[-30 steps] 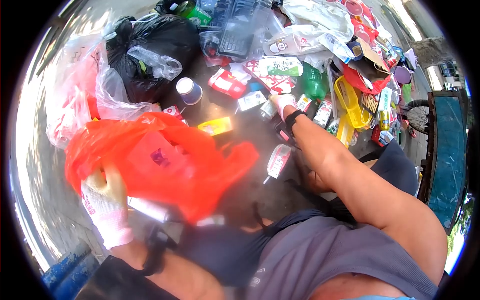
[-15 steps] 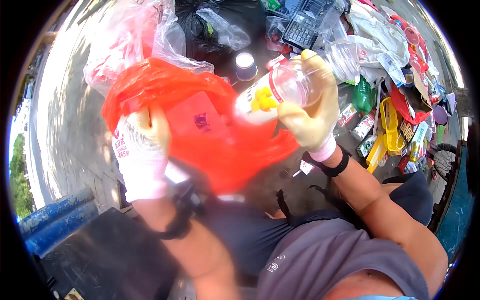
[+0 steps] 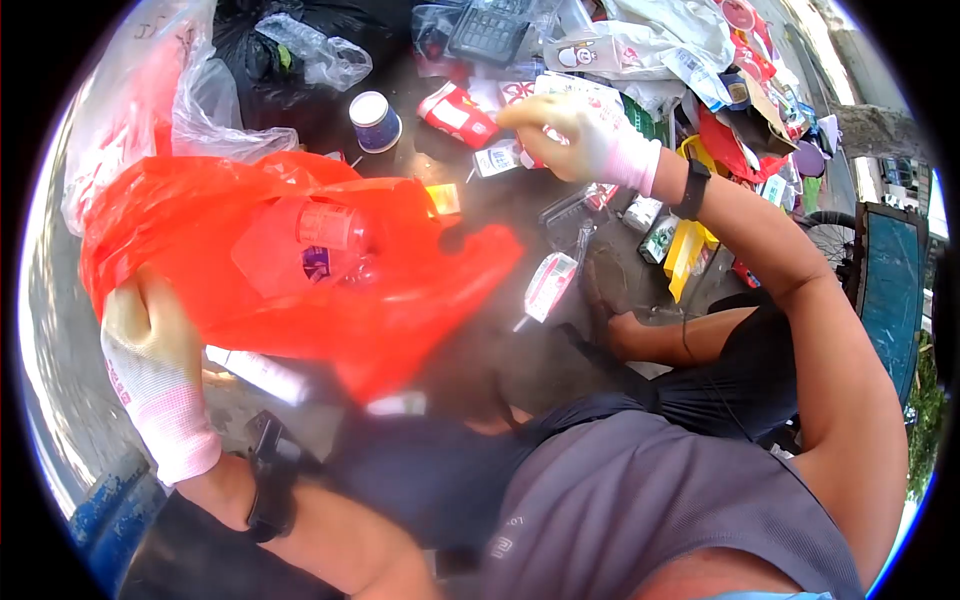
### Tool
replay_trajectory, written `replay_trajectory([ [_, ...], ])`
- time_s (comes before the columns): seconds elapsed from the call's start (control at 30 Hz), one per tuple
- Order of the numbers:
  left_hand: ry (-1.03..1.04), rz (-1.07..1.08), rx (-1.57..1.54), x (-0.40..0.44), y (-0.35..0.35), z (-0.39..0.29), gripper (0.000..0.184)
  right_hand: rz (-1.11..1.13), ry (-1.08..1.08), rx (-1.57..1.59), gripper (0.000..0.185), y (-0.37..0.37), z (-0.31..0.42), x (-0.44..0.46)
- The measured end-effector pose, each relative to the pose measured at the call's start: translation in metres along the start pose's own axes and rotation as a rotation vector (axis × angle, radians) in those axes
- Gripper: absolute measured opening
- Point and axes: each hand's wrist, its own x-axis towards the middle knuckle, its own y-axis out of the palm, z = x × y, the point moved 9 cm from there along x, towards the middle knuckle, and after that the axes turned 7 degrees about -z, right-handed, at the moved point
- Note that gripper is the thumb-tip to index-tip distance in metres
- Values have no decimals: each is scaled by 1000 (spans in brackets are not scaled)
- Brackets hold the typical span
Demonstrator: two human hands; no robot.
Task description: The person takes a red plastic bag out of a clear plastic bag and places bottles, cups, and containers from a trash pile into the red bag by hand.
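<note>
My left hand (image 3: 155, 325), in a white and cream work glove, is closed on the near left rim of a red plastic bag (image 3: 400, 310). The bag's mouth spreads open, and a clear plastic container (image 3: 335, 235) with a reddish label lies inside. My right hand (image 3: 565, 135), gloved alike, is over the near edge of the litter pile with its fingers curled. Whatever they hold, if anything, is hidden. Beside those fingers lie a red and white paper cup (image 3: 457, 115) and a small white and blue carton (image 3: 496, 159).
A dark blue paper cup (image 3: 376, 124) stands beyond the bag. Black (image 3: 300, 95) and clear (image 3: 215, 105) plastic bags lie at the back left. Heaped packaging (image 3: 665, 45) fills the back right. A pink and white carton (image 3: 550, 287) lies on the ground by my legs.
My right hand has let go of the clear plastic cup and moved to the pile. A clear container now shows inside the red bag. The view has shifted, and bag and left hand appear further left.
</note>
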Motion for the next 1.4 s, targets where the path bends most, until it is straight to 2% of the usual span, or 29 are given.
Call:
replay_trajectory([
  [0.07,-63,1,-59,1,2,4,25,434,76,-211,45,32,-19,-67],
  [0.13,-80,-6,-85,-2,0,-2,25,680,89,-311,65,73,-38,-139],
  [0.2,-83,12,-49,-5,0,-1,25,721,-159,-486,87,94,-34,-188],
  [0.23,-82,16,-31,-6,1,-1,25,769,-108,-511,103,107,-43,-202],
  [0.33,-54,-7,-22,-8,-1,-8,25,780,-36,-365,104,124,-60,-205],
  [0.4,-46,-6,-56,-7,0,-14,23,802,97,-315,94,123,-68,-210],
  [0.47,-7,-7,-61,-5,0,-16,20,764,219,-238,88,120,-81,-204],
  [0.5,28,1,-43,-5,0,-16,19,673,196,-139,80,102,-65,-180],
  [0.53,63,11,-17,-4,0,-14,18,527,141,-55,82,88,-52,-159],
  [0.57,76,-57,-41,-4,-6,-28,12,450,178,7,87,78,-40,-136],
  [0.6,59,8,75,-4,-4,-22,10,373,213,72,92,64,-24,-110],
  [0.67,132,-85,120,-5,-11,-35,11,269,371,377,101,41,22,-51],
  [0.73,88,-69,165,-3,-11,-38,11,78,181,569,107,24,83,-5],
  [0.8,84,-55,130,-2,-11,-37,11,2,-109,587,104,24,145,36],
  [0.87,68,-9,59,1,-11,-38,11,-164,-123,455,91,46,176,72],
  [0.9,-60,38,-65,2,-11,-42,10,-34,13,397,85,73,170,81],
  [0.93,88,8,-63,5,-9,-44,10,85,157,340,80,92,157,82],
  [1.0,21,35,-49,2,-7,-25,13,-67,96,433,63,65,163,88],
  [1.03,-14,27,-49,0,-7,-20,14,-372,93,456,47,28,159,78],
  [1.07,-48,20,-45,1,-6,-14,15,-585,61,357,34,-4,145,67],
  [1.1,-36,6,-49,2,-5,-15,16,-710,105,275,27,-30,124,54],
  [1.13,-27,-10,-51,3,-4,-17,16,-710,207,105,24,-41,89,43],
  [1.17,-15,-24,-52,5,-3,-19,16,-804,375,50,25,-42,43,12],
  [1.2,-4,-9,-62,6,-1,-23,16,-834,666,10,31,-30,-20,-25],
  [1.23,6,6,-71,8,1,-28,17,-804,897,-27,43,-18,-85,-67],
  [1.27,14,20,-78,9,3,-33,18,-686,947,-359,60,-15,-121,-104],
  [1.3,31,12,-81,10,3,-38,19,-476,1198,-371,75,-9,-155,-143],
  [1.33,45,4,-80,10,3,-43,19,-268,1359,-397,87,-5,-174,-172],
  [1.4,135,-2,-19,6,5,-50,18,-240,1527,-505,107,-11,-195,-221],
])
